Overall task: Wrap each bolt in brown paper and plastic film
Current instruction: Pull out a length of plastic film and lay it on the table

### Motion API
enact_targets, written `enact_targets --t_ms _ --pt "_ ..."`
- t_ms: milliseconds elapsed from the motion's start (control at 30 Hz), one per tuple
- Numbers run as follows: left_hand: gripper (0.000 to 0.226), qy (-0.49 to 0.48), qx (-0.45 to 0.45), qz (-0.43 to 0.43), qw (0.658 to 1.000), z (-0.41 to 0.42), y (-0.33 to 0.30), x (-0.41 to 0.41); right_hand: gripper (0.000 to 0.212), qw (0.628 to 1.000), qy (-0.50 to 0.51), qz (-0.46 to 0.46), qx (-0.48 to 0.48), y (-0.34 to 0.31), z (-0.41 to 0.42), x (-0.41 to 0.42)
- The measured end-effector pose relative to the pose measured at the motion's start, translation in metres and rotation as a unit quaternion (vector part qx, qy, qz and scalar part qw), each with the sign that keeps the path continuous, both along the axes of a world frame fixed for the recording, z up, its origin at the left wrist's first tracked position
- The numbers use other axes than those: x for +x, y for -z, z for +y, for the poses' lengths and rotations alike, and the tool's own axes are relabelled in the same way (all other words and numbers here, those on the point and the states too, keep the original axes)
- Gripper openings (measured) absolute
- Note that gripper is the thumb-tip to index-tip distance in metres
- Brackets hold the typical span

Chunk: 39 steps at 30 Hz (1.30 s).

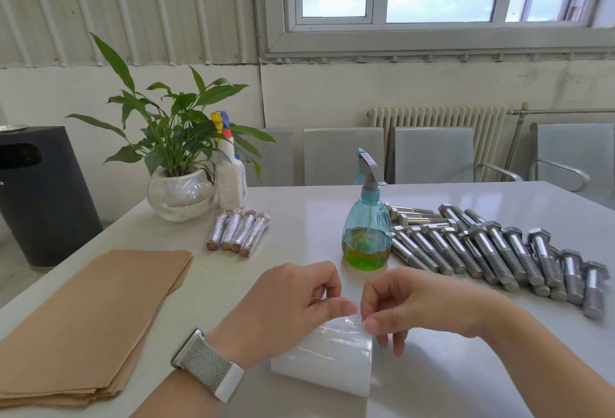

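Note:
A roll of clear plastic film (332,361) lies on the white table (299,217) close to me. My left hand (286,307) and my right hand (416,304) both pinch the film's loose top edge between thumb and forefinger. A stack of brown paper sheets (90,321) lies at the left. Several bare steel bolts (492,251) are spread over the right side of the table. Several wrapped bolts (238,232) lie side by side near the middle back.
A teal spray bottle (367,234) with green liquid stands just beyond my hands. A potted plant (179,191) in a glass bowl and a white spray bottle (229,181) stand at the back left. Grey chairs (342,154) line the far edge. A black bin (43,194) stands left of the table.

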<state>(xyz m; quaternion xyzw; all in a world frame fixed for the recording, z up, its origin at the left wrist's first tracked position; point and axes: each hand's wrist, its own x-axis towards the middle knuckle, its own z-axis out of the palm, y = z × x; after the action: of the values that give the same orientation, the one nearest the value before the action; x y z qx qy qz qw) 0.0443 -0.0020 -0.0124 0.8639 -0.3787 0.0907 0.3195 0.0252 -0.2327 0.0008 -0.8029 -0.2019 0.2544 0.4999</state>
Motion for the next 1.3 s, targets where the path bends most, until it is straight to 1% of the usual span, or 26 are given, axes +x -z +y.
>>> enact_targets --t_ms 233,367,467,567,700,1000,1133,1300 --pt "0.045 -0.004 0.034 -0.060 0.998 0.000 0.000 -0.001 0.011 0.997 -0.029 0.066 0.025 0.011 0.000 0.004" --pt "0.041 -0.003 0.044 -0.084 0.995 0.000 0.000 -0.002 0.011 0.995 -0.031 0.077 0.059 0.011 -0.002 0.005" --pt "0.041 -0.004 0.049 -0.100 0.994 -0.001 0.001 -0.002 0.003 0.995 -0.019 0.057 0.078 0.010 -0.003 0.005" --pt "0.046 -0.008 0.051 -0.116 0.992 -0.001 0.002 -0.003 0.003 0.997 -0.019 0.033 0.065 0.010 -0.002 0.005" --pt "0.039 -0.009 0.058 -0.127 0.990 -0.001 0.003 -0.003 0.005 0.999 -0.013 0.009 0.035 0.009 -0.002 0.005" --pt "0.045 0.002 0.063 -0.139 0.988 -0.001 0.001 -0.006 0.013 0.999 -0.029 0.034 0.017 0.013 0.005 0.002" --pt "0.044 0.001 0.065 -0.129 0.989 -0.002 0.000 -0.006 0.015 0.997 -0.020 0.045 0.057 0.010 0.005 0.001" --pt "0.033 -0.006 0.071 -0.119 0.990 -0.002 0.000 -0.007 0.016 0.997 -0.010 -0.037 0.066 0.001 0.006 -0.001"
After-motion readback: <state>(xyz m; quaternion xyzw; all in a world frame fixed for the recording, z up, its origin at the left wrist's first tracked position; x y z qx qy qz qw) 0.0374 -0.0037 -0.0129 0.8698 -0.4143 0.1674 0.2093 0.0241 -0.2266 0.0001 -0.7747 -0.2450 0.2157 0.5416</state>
